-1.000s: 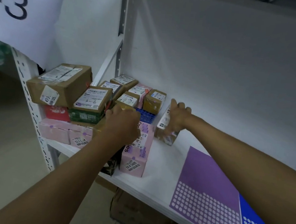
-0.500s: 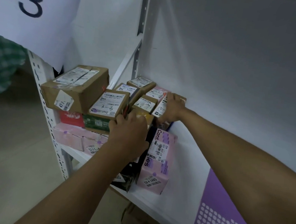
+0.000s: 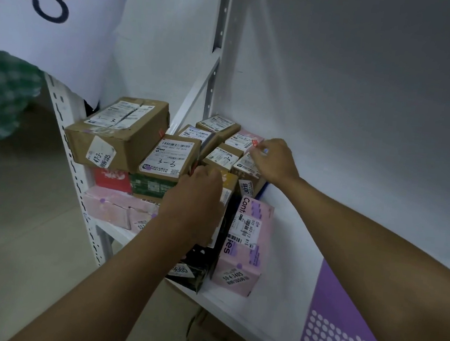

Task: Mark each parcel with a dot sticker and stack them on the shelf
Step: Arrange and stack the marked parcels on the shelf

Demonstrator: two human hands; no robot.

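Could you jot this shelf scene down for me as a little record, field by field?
place: white shelf with stacked parcels at its left end
left hand: left hand grips a small parcel at the front of the stack
right hand: right hand rests on a small brown parcel on the stack
stickers: purple dot sheet lies flat on the shelf, at the right
upright box: pink box beside the stack
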